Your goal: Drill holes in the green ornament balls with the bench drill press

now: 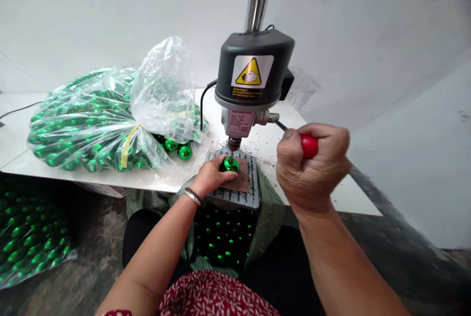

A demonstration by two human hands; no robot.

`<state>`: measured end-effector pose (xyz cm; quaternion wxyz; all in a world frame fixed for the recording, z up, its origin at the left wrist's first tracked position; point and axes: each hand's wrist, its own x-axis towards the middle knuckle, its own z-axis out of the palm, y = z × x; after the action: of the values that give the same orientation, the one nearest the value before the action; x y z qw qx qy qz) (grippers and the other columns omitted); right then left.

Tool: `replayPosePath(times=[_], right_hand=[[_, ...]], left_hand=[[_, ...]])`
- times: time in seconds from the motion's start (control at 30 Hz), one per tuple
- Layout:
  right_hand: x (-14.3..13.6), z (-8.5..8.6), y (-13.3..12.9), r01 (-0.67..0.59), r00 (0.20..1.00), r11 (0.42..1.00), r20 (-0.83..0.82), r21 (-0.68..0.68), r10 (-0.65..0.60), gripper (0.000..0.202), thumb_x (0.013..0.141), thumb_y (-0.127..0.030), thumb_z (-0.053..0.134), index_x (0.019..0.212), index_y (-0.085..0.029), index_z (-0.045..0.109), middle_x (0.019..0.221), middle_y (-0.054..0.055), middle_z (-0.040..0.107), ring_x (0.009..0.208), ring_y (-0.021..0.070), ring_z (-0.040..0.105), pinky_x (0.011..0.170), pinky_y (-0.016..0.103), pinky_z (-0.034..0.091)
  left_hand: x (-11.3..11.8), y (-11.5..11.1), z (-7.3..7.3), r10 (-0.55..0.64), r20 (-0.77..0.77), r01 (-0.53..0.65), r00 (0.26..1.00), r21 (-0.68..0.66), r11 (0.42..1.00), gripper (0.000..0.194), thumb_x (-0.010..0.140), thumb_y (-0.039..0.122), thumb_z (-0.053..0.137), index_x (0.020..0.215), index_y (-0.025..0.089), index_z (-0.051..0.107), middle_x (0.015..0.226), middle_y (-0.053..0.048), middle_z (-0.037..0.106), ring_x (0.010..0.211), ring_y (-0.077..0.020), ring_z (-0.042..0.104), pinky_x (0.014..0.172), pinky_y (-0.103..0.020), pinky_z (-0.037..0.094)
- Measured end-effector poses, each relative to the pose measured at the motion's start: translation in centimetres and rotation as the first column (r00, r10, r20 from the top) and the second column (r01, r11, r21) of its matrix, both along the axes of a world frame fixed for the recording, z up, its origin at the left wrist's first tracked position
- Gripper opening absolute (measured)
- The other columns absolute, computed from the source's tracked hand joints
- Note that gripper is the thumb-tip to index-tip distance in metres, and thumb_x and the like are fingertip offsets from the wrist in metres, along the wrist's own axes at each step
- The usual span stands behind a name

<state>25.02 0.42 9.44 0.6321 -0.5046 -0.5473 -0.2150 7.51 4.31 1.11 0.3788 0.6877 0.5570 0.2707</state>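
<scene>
My left hand [213,175] grips a shiny green ball [231,164] between thumb and fingers, on a brown board [240,178] lying on the drill press's metal base plate [253,193]. Directly above the ball is the chuck [234,144] of the drill press [253,70]; whether the bit enters the ball is too small to tell. My right hand [312,164] is closed around the red knob [309,146] of the feed lever, to the right of the drill head.
On the white table [162,182] at left lies a large clear bag [91,119] of green balls, with loose balls [184,152] beside it. Dark shavings surround the base. Another bag of green balls [33,232] is at lower left. More balls [224,237] sit below the base, between my legs.
</scene>
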Motion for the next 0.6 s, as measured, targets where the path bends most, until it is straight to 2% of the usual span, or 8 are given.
replayPosePath(times=[0.13,0.33,0.4,0.5,0.6], right_hand=[[0.0,-0.8,0.0,-0.002,1.000,1.000,-0.011,0.011,0.002,0.010,0.094,-0.035,0.059,0.092,-0.026,0.057,0.074,-0.001,0.062,0.065,0.0152,0.057,0.063,0.032,0.046],[0.0,-2.9,-0.6,-0.054,0.998,0.999,0.014,0.002,0.054,0.011,0.092,-0.036,0.060,0.092,-0.025,0.055,0.075,-0.002,0.061,0.062,0.0132,0.054,0.059,0.029,0.042],[-0.2,-3.0,-0.8,-0.071,0.997,0.997,0.012,-0.016,0.071,0.012,0.092,-0.036,0.060,0.091,-0.025,0.055,0.074,-0.002,0.060,0.061,0.0130,0.054,0.058,0.029,0.042],[-0.3,-1.0,-0.5,-0.076,0.997,0.997,-0.020,-0.004,0.076,0.014,0.093,-0.038,0.058,0.091,-0.025,0.054,0.074,-0.002,0.060,0.061,0.0128,0.053,0.059,0.029,0.042],[-0.2,2.9,0.7,-0.079,0.995,0.994,-0.073,-0.070,0.074,0.018,0.094,-0.042,0.055,0.088,-0.025,0.053,0.072,-0.002,0.059,0.061,0.0118,0.051,0.059,0.029,0.041]], left_hand=[[0.0,0.1,-0.3,-0.025,0.016,0.025,1.000,0.005,1.000,0.035,0.081,0.031,0.080,0.114,0.020,0.076,0.095,0.000,0.078,0.088,-0.0215,0.069,0.084,-0.030,0.055],[0.0,0.3,-0.7,0.014,-0.009,-0.014,1.000,0.015,1.000,0.053,0.078,0.033,0.083,0.128,0.021,0.073,0.106,-0.003,0.079,0.098,-0.0248,0.071,0.092,-0.033,0.056],[0.0,0.3,-0.7,0.018,-0.013,-0.018,1.000,0.019,1.000,0.056,0.077,0.034,0.083,0.131,0.020,0.072,0.107,-0.004,0.079,0.099,-0.0255,0.071,0.092,-0.034,0.056],[0.0,0.3,-0.7,0.019,-0.024,-0.018,1.000,0.027,0.999,0.054,0.077,0.033,0.082,0.128,0.019,0.073,0.103,-0.004,0.079,0.096,-0.0253,0.071,0.091,-0.035,0.056],[0.0,0.1,-0.6,0.027,0.005,-0.027,1.000,0.020,0.999,0.048,0.077,0.032,0.082,0.122,0.019,0.075,0.097,-0.001,0.078,0.093,-0.0233,0.071,0.088,-0.032,0.056]])
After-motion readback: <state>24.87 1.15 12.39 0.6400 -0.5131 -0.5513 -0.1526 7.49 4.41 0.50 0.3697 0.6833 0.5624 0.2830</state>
